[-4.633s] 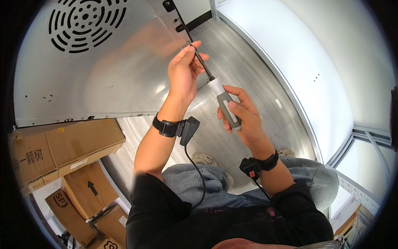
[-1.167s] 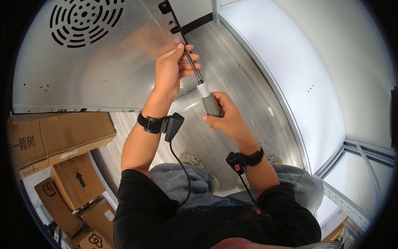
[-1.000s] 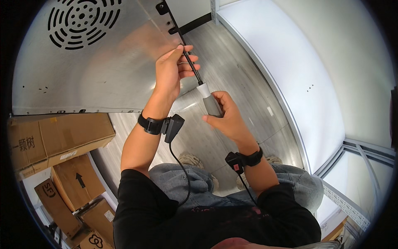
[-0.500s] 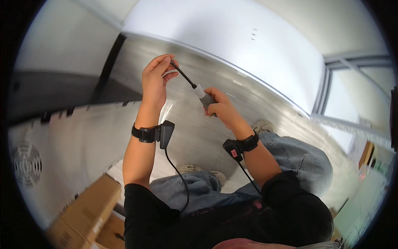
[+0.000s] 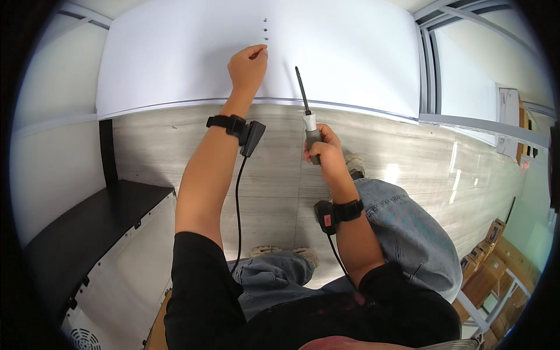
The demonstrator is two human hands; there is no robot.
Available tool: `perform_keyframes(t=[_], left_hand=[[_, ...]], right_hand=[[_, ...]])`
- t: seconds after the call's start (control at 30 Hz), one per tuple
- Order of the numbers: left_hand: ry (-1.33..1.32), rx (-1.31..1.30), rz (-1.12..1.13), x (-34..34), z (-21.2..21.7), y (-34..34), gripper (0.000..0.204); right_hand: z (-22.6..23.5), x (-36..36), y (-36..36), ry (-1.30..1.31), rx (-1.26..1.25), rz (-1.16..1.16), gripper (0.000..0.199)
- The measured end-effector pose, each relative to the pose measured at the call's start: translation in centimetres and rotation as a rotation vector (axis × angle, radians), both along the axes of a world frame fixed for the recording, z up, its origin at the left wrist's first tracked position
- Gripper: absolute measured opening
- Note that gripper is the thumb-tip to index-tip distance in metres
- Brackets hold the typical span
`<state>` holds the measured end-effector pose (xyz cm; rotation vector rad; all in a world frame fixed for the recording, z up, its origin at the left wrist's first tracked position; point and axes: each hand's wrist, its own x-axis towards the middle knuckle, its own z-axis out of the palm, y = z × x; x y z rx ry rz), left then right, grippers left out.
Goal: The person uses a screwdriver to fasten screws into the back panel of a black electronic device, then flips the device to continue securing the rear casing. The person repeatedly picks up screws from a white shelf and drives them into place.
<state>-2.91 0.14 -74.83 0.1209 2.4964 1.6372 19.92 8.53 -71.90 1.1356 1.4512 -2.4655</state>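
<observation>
Item: our left hand (image 5: 248,65), fingertips pinched at small holes (image 5: 265,29) in the white panel (image 5: 192,64). Right hand (image 5: 324,150) clenches screwdriver (image 5: 305,111), tip raised beside the left, not yet engaged. Driving remains.

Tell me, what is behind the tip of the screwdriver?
Behind the screwdriver tip is the white panel, bare there. Its small dark holes lie further left, above the left hand. The right hand covers the lower handle.

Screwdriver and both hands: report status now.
Right hand gripping screwdriver handle, shaft up, tip clear of white panel. Left hand pinched at lowest of three small holes. Nothing between tip and panel.
</observation>
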Motion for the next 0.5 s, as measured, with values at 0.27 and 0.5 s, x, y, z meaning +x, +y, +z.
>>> perform_keyframes(t=[0.27,0.5], left_hand=[[0.311,-0.485,0.1,-1.2,-4.0,2.7,0.013],[0.313,-0.458,0.14,-1.5,-3.6,2.5,0.016]], right_hand=[[0.2,-0.5,0.3,0.008,-0.017,-0.028,0.036],[0.3,-0.4,0.0,-0.001,-0.024,-0.026,0.036]])
